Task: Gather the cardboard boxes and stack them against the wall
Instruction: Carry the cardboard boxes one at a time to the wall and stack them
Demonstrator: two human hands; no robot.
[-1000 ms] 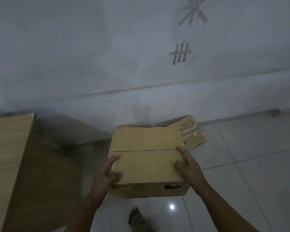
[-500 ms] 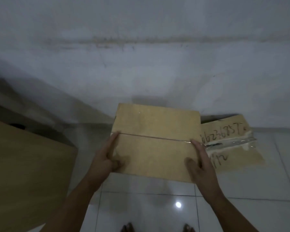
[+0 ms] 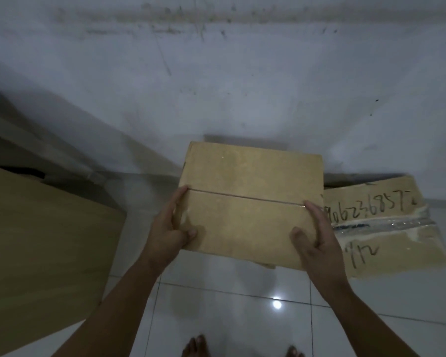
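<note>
Box (image 3: 250, 199) gripped between curled left hand (image 3: 168, 229) and right hand (image 3: 318, 239).

Both forearms were bare along all that showed of them, slim and straight, coming up from below the cardboard box (image 3: 250, 202). The left hand (image 3: 168, 233) and the right hand (image 3: 317, 240) were bare as well. Well below the box, the toes of a bare left foot (image 3: 195, 346) and a bare right foot (image 3: 294, 352) showed.

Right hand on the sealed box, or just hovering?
Touching. Head view: the right hand grips the box at its right edge, thumb flat on the top face, fingers along the side.
</note>
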